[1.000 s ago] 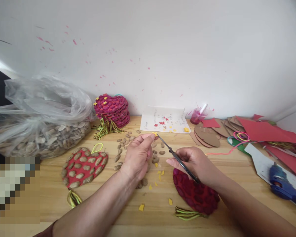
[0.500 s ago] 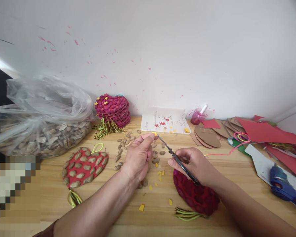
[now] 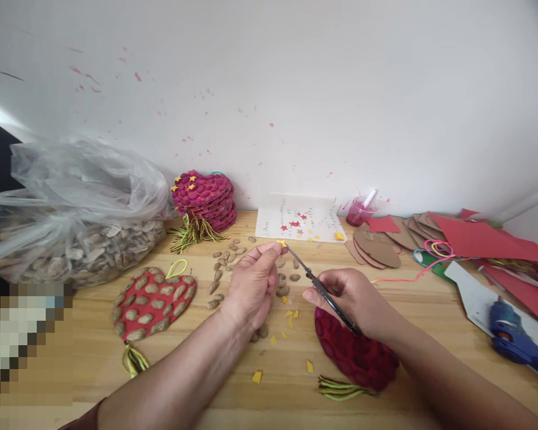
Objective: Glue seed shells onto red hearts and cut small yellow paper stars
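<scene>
Between thumb and fingertips, my left hand (image 3: 255,278) pinches a small yellow star (image 3: 281,243). My right hand (image 3: 347,295) grips dark scissors (image 3: 332,301), their narrow blades meeting the star's right edge. Below my right hand lies a dark purple peanut-covered heart (image 3: 356,358) with a green and brown tassel (image 3: 345,387), partly covered by that hand. Small yellow scraps (image 3: 290,316) are scattered on the wood between my forearms. Loose peanuts (image 3: 222,269) lie around my left hand.
On the left are a plastic bag of peanuts (image 3: 85,251) and a red heart with plain peanuts (image 3: 155,301). Behind stand stacked purple hearts (image 3: 206,200), a paper with small stars (image 3: 273,218) and a pink cup (image 3: 361,212). Cardboard (image 3: 376,246), red sheets (image 3: 493,239) and a blue glue gun (image 3: 515,340) lie right.
Hardly anything differs. My right thumb has shifted slightly left on the scissors, and the star stays pinched at the blade tips.
</scene>
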Available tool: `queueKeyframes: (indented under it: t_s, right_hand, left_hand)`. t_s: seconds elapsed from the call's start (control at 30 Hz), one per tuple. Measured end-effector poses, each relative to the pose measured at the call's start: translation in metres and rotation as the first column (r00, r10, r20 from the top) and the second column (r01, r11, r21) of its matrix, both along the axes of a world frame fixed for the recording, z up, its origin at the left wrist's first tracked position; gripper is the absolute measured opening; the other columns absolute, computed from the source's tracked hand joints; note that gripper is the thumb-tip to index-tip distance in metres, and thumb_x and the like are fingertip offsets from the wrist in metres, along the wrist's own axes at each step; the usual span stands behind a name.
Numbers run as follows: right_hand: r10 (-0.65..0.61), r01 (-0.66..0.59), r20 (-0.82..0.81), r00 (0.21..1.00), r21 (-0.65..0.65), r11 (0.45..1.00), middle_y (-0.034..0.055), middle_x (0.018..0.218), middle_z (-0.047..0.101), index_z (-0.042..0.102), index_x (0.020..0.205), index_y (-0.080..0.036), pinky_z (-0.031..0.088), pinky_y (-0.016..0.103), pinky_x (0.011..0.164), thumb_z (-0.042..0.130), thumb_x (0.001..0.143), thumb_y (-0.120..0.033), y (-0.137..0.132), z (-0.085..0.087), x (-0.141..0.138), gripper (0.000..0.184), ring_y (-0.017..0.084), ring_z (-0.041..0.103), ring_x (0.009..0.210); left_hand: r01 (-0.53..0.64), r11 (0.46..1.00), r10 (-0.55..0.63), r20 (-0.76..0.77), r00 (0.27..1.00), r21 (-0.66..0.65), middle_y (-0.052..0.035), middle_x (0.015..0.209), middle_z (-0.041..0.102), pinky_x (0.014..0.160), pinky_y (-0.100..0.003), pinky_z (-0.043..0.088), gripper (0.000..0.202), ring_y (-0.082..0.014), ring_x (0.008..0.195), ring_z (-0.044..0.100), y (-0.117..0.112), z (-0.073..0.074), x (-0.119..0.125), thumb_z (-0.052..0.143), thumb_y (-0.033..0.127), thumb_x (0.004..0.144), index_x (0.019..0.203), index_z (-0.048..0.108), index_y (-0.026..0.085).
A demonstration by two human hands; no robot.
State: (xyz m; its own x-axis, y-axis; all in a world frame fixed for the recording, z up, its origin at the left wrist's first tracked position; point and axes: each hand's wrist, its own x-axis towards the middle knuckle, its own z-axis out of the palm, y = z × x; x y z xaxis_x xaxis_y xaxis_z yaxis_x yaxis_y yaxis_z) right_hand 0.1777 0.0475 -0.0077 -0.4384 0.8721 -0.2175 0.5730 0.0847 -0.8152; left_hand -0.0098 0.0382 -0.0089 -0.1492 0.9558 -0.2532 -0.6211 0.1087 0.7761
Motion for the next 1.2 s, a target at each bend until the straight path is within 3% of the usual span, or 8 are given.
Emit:
queueKeyframes:
  t_s: [0.47,0.77,1.2]
  right_hand:
    - [-0.015,0.015,-0.018,1.0,0.01,1.0,-0.0057,0.062,0.027,0.04,0.062,-0.02,0.022,0.026,0.052,0.068,0.08,-0.043,-0.0013,-0.0005,-0.0014,0.041,0.011,0.025,0.059]
    - [-0.015,0.015,0.002,1.0,0.005,1.0,-0.0054,0.061,0.028,0.041,0.06,-0.02,0.021,0.026,0.05,0.068,0.078,-0.053,-0.0007,0.0026,-0.0029,0.046,0.011,0.025,0.058]
    - [-0.034,0.034,0.002,0.999,0.013,0.999,-0.0057,0.06,0.028,0.04,0.059,-0.02,0.021,0.026,0.049,0.069,0.077,-0.051,-0.0017,0.0017,-0.003,0.046,0.011,0.026,0.056]
  left_hand:
    - [-0.008,1.0,0.008,0.005,1.0,0.0,-0.0014,0.077,0.067,0.037,-0.016,0.018,0.024,0.0023,0.037,0.029,-0.0014,0.0019,-0.0006,0.08,0.027,0.071,0.08,0.065,0.01]
    - [-0.004,1.0,0.004,0.001,1.0,-0.001,-0.0011,0.077,0.066,0.038,-0.016,0.017,0.025,0.0024,0.037,0.029,-0.001,0.0028,0.0007,0.08,0.028,0.07,0.079,0.065,0.011]
    - [-0.008,1.0,0.009,0.004,1.0,-0.008,-0.0015,0.079,0.067,0.038,-0.017,0.017,0.025,0.0025,0.038,0.029,-0.0014,0.0019,0.0,0.08,0.028,0.07,0.079,0.064,0.011]
